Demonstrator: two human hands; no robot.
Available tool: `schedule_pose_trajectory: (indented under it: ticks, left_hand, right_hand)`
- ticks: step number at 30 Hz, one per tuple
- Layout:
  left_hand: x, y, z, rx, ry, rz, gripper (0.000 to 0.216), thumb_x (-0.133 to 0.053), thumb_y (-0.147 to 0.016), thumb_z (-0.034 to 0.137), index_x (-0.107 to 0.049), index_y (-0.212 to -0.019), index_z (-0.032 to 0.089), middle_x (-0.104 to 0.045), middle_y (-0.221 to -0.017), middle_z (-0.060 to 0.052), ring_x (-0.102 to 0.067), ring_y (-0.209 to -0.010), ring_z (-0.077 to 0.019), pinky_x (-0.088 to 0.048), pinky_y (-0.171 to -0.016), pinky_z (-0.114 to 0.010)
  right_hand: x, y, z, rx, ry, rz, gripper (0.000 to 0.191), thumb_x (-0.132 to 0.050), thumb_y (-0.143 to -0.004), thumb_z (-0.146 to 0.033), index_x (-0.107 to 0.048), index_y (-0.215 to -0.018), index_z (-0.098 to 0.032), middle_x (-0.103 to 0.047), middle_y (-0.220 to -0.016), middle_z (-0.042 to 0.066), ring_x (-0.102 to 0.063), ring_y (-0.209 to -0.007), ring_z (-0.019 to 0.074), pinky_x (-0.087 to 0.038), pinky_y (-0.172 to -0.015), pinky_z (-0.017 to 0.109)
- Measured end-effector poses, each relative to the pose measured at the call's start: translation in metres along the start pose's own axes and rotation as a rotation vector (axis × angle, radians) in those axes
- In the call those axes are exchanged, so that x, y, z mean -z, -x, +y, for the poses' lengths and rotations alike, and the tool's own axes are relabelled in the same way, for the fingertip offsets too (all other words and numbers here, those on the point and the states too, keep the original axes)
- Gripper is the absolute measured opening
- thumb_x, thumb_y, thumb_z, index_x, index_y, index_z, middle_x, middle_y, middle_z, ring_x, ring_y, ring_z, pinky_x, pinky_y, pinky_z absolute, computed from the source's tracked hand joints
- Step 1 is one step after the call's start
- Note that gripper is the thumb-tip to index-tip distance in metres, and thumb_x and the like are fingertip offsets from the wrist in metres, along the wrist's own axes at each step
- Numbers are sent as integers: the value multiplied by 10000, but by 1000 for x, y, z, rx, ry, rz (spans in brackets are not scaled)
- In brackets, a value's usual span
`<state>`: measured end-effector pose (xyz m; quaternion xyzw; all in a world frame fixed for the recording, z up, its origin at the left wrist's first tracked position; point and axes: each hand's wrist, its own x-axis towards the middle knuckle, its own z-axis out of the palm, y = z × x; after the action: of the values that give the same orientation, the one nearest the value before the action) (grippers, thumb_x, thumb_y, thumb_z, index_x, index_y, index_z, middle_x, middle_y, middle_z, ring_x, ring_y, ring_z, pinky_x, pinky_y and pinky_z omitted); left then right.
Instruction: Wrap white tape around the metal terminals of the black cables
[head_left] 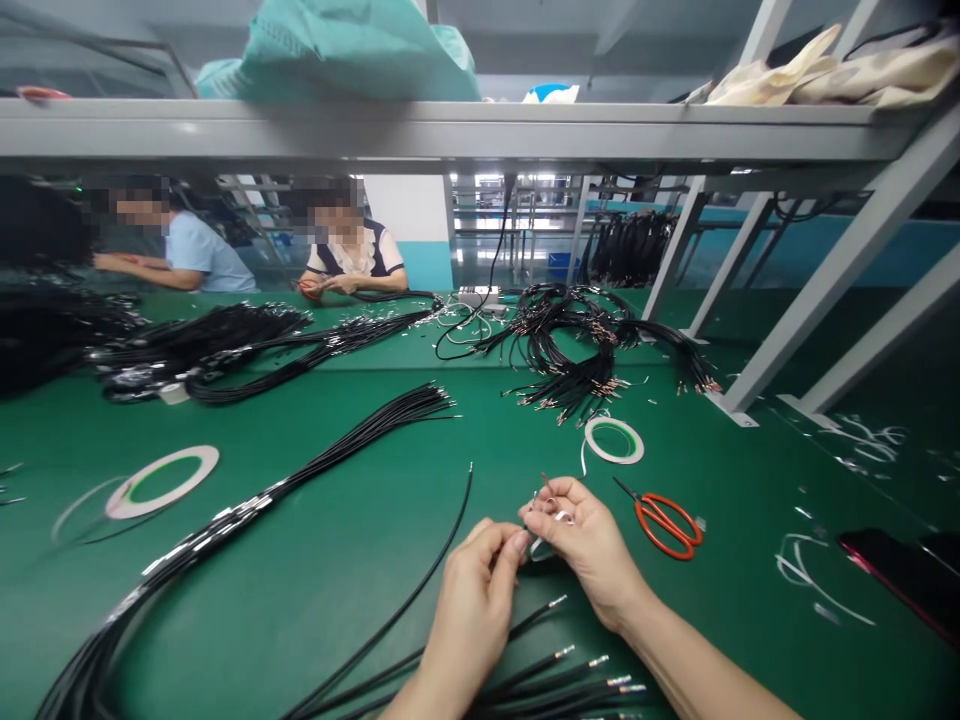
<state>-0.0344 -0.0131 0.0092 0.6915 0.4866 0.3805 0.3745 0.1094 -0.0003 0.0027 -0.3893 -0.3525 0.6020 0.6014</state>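
My left hand (476,590) is closed in a pinch, its fingertips meeting those of my right hand; what it grips is hidden. My right hand (592,550) is also closed, with a curled strip of white tape (540,550) at its fingers. A thin copper-coloured end (546,485) sticks up there, too small to make out. Left of my left hand, a single black cable (431,570) curves up to a metal tip. Several black cables with metal ends (559,655) lie beneath my hands. Orange-handled scissors (671,525) lie right of my right hand.
A long black cable bundle (330,450) crosses the green table on the left. Tape rolls lie at left (202,465) and beyond my right hand (637,445). Coiled cables (536,350) lie farther back. Grey metal posts (817,260) stand at right; two people sit opposite.
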Motion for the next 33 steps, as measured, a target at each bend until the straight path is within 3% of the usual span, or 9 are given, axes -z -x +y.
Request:
schedule_pose_trajectory:
  ticks: [3, 6, 8, 13, 17, 23, 29, 31, 33]
  left_hand:
    - [-1, -1, -2, 42, 66, -20, 321, -424, -929, 373, -600, -743, 179, -532, -687, 2, -507, -586, -135, -400, -578, -233]
    - [-1, -2, -2, 73, 121, -31, 309, -429, -921, 387, -633, -833, 172, -556, -717, -5, -504, -566, -132, -406, -551, -230]
    - [-1, -1, -1, 65, 113, -20, 304, -443, -914, 386, -645, -838, 172, -560, -712, -7, -513, -582, -139, -408, -555, -230]
    - [-1, -1, 1, 18, 39, 52, 272, -517, -880, 367, -650, -749, 169, -565, -681, -12, -538, -625, -153, -408, -586, -233]
    - [-2, -2, -1, 20, 8, 85, 252, -555, -852, 359, -663, -732, 166, -574, -668, -13, -521, -561, -136, -395, -527, -221]
    - [-1, -4, 1, 2, -32, 95, 229, -559, -849, 340, -653, -732, 167, -577, -660, -8, -529, -555, -131, -396, -516, -215]
    - [-2, -1, 0, -20, -72, 105, 232, -553, -854, 336, -648, -714, 178, -545, -645, 1, -489, -531, -125, -373, -500, -216]
    - [-3, -1, -1, -20, -65, 116, 237, -555, -852, 342, -651, -710, 178, -542, -644, 3, -482, -525, -122, -372, -499, -216]
    - [-3, -1, -1, -16, -45, 129, 222, -553, -855, 339, -666, -755, 176, -556, -665, -2, -499, -544, -125, -387, -516, -218]
  right_hand:
    - [5, -2, -4, -35, 25, -54, 386, -834, -634, -299, -557, -881, -192, -695, -791, 9, -610, -631, 120, -457, -588, 227]
    - [7, -5, -8, -36, 38, 15, 333, -757, -725, -366, -537, -905, -192, -713, -822, 28, -397, -382, 31, -250, -379, 175]
    - [7, -6, -8, -16, 35, 51, 321, -741, -742, -370, -533, -912, -193, -700, -792, 17, -345, -367, 25, -190, -364, 177]
    - [4, -3, -5, 20, 32, 38, 339, -801, -679, -286, -560, -898, -196, -633, -767, -17, -585, -661, 110, -422, -557, 196]
    - [6, -4, -9, 14, 114, -59, 369, -818, -646, -284, -548, -883, -199, -653, -782, -9, -612, -734, 143, -466, -700, 261]
    - [10, -6, -14, -52, 120, -18, 313, -729, -737, -385, -533, -889, -194, -697, -814, 27, -544, -555, 98, -356, -463, 189]
    - [4, -3, -6, 48, 145, -42, 353, -811, -654, -308, -549, -867, -205, -643, -740, -24, -590, -682, 131, -459, -660, 247]
    - [2, -3, -6, 24, 146, -56, 376, -823, -633, -332, -554, -862, -203, -657, -741, -13, -590, -663, 135, -459, -628, 243]
    - [0, -3, -9, 12, 157, -13, 339, -767, -692, -406, -568, -866, -195, -684, -775, 12, -524, -526, 95, -399, -488, 206]
